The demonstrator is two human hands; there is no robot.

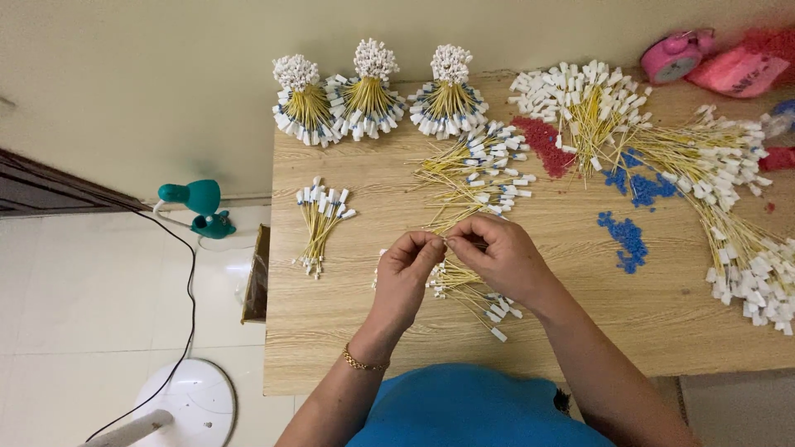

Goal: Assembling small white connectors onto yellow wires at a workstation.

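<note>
Over the wooden table, near its front edge, the left hand and right hand meet fingertip to fingertip, both pinched narrow on a thin yellow wire held between them. Just beneath the hands lies a loose bunch of yellow wires with white plugs. A smaller bundle lies well to the left, three tied sheaves stand at the back edge.

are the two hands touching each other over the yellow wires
Touching: the head view shows the left hand and right hand meeting at the fingertips, pinching yellow wires with no gap.
</note>
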